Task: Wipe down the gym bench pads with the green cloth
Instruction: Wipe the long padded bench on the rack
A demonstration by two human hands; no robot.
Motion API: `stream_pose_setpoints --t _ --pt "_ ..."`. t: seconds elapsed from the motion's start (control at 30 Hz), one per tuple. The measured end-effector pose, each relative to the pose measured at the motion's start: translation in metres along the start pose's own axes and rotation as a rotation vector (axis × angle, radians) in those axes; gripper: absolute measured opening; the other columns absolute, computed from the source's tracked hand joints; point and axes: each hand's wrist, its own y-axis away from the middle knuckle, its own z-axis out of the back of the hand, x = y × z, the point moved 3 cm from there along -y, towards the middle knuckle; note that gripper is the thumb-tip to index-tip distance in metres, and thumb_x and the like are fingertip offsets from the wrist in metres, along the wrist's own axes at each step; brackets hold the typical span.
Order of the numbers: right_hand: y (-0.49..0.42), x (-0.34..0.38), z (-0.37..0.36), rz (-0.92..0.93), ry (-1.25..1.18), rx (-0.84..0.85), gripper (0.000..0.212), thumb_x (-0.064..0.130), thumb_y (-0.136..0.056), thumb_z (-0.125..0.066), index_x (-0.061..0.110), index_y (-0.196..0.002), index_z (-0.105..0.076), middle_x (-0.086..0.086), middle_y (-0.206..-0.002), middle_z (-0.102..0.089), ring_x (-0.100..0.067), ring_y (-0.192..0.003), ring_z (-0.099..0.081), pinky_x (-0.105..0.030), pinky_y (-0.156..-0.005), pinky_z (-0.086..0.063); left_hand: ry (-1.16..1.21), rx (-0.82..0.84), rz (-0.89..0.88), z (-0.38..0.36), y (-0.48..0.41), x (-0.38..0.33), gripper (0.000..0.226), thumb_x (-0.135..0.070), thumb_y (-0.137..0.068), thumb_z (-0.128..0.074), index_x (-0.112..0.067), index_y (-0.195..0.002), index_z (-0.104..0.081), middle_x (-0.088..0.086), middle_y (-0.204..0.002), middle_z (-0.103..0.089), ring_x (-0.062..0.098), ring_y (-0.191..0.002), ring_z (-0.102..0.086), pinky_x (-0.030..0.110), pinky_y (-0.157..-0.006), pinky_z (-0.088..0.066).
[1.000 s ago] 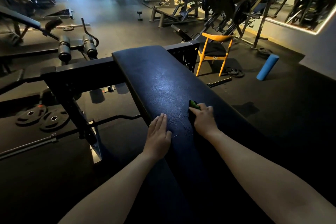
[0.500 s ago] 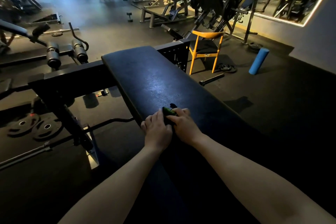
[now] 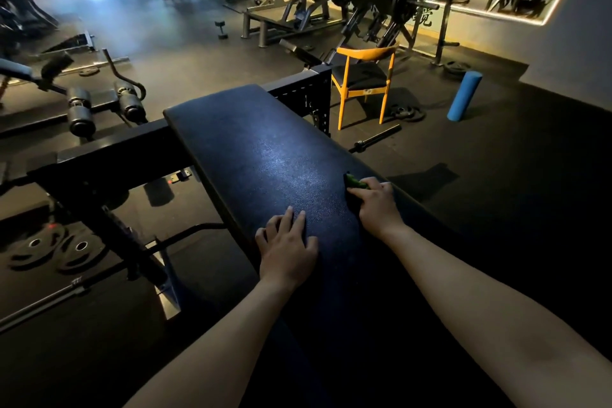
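Dim gym flooring carries weight plates at far left. On the dark bench pad the left hand lies flat, fingers spread, near its left edge; the right hand grips the green cloth against the right edge. A blue roller stands farther right.

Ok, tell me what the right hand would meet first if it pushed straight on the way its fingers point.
The right hand, gripping the green cloth, points up the bench pad. The pad ahead looks bare to its far end; the black frame behind it would likely come first.
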Motion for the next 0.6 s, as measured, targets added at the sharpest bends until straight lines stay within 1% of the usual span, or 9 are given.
stream_pose_setpoints --t 0.1,0.17,0.2,0.23,0.3,0.37,0.4,0.5,0.6 --pt "-0.004 -0.009 0.008 -0.124 -0.019 -0.028 0.047 0.001 -0.093 -0.046 0.017 -0.135 -0.061 -0.010 -0.139 -0.043 -0.035 -0.121 -0.034 -0.033 -0.105 -0.030 0.000 -0.003 0.009 0.001 0.000 0.000 0.061 -0.046 -0.096 -0.040 -0.033 -0.155 -0.030 -0.006 -0.166 -0.017 0.018 -0.147 -0.014 0.047 -0.119 -0.007" --pt "-0.007 -0.005 0.010 -0.217 -0.039 -0.061 0.052 -0.003 -0.091 -0.043 0.016 -0.136 -0.059 -0.012 -0.139 -0.042 -0.036 -0.120 -0.034 -0.035 -0.105 -0.032 -0.001 -0.002 0.014 0.001 0.001 0.000 0.061 -0.047 -0.096 -0.040 -0.033 -0.155 -0.030 -0.006 -0.166 -0.017 0.017 -0.147 -0.013 0.046 -0.119 -0.007" --pt "-0.007 0.001 0.009 -0.229 -0.056 -0.075 0.053 -0.004 -0.090 -0.043 0.015 -0.136 -0.058 -0.014 -0.139 -0.042 -0.037 -0.120 -0.035 -0.035 -0.104 -0.032 0.002 -0.001 0.015 0.001 0.001 -0.001 0.061 -0.047 -0.096 -0.040 -0.033 -0.155 -0.030 -0.006 -0.166 -0.017 0.017 -0.147 -0.013 0.046 -0.119 -0.007" --pt "-0.006 0.009 0.006 -0.196 -0.072 -0.079 0.053 -0.004 -0.088 -0.045 0.015 -0.135 -0.059 -0.015 -0.138 -0.044 -0.038 -0.119 -0.037 -0.033 -0.102 -0.032 0.007 0.003 0.016 0.002 0.001 -0.001 0.061 -0.047 -0.096 -0.040 -0.033 -0.155 -0.030 -0.006 -0.166 -0.017 0.018 -0.147 -0.013 0.046 -0.119 -0.007" --pt "0.003 0.030 -0.005 0.036 -0.072 -0.024 0.048 0.000 -0.088 -0.053 0.019 -0.130 -0.065 -0.014 -0.132 -0.052 -0.037 -0.114 -0.043 -0.031 -0.098 -0.033 0.022 0.010 0.024 0.003 0.000 -0.002 0.060 -0.046 -0.096 -0.040 -0.033 -0.155 -0.030 -0.006 -0.166 -0.017 0.018 -0.148 -0.012 0.046 -0.119 -0.007" --pt "0.018 0.040 -0.017 0.265 -0.052 0.075 0.039 0.009 -0.093 -0.057 0.024 -0.128 -0.067 -0.005 -0.128 -0.056 -0.030 -0.112 -0.041 -0.030 -0.097 -0.035 0.026 0.023 0.027 0.004 -0.001 -0.004 0.060 -0.046 -0.097 -0.039 -0.033 -0.155 -0.028 -0.004 -0.166 -0.017 0.019 -0.148 -0.010 0.047 -0.119 -0.006" --pt "0.022 0.042 -0.020 0.297 -0.044 0.094 0.037 0.012 -0.096 -0.056 0.025 -0.129 -0.066 -0.002 -0.129 -0.055 -0.027 -0.113 -0.038 -0.030 -0.099 -0.037 0.024 0.029 0.028 0.004 -0.001 -0.004 0.060 -0.045 -0.098 -0.038 -0.032 -0.155 -0.027 -0.002 -0.166 -0.017 0.020 -0.148 -0.009 0.047 -0.119 -0.005" --pt "0.015 0.027 -0.011 0.191 -0.017 0.083 0.039 0.011 -0.098 -0.048 0.022 -0.132 -0.062 0.000 -0.134 -0.048 -0.026 -0.115 -0.033 -0.031 -0.100 -0.036 0.027 0.034 -0.027 0.004 -0.007 -0.025 0.061 -0.041 -0.099 -0.039 -0.028 -0.156 -0.026 -0.002 -0.165 -0.019 0.020 -0.148 -0.010 0.048 -0.118 -0.006" --pt "0.005 0.011 0.003 0.099 0.032 0.083 0.037 0.012 -0.098 -0.044 0.019 -0.129 -0.063 -0.003 -0.131 -0.047 -0.029 -0.117 -0.034 -0.038 -0.100 -0.039 0.052 0.082 -0.111 -0.004 -0.015 -0.056 0.062 -0.040 -0.099 -0.042 -0.027 -0.157 -0.025 -0.003 -0.165 -0.019 0.020 -0.149 -0.010 0.047 -0.118 -0.008"
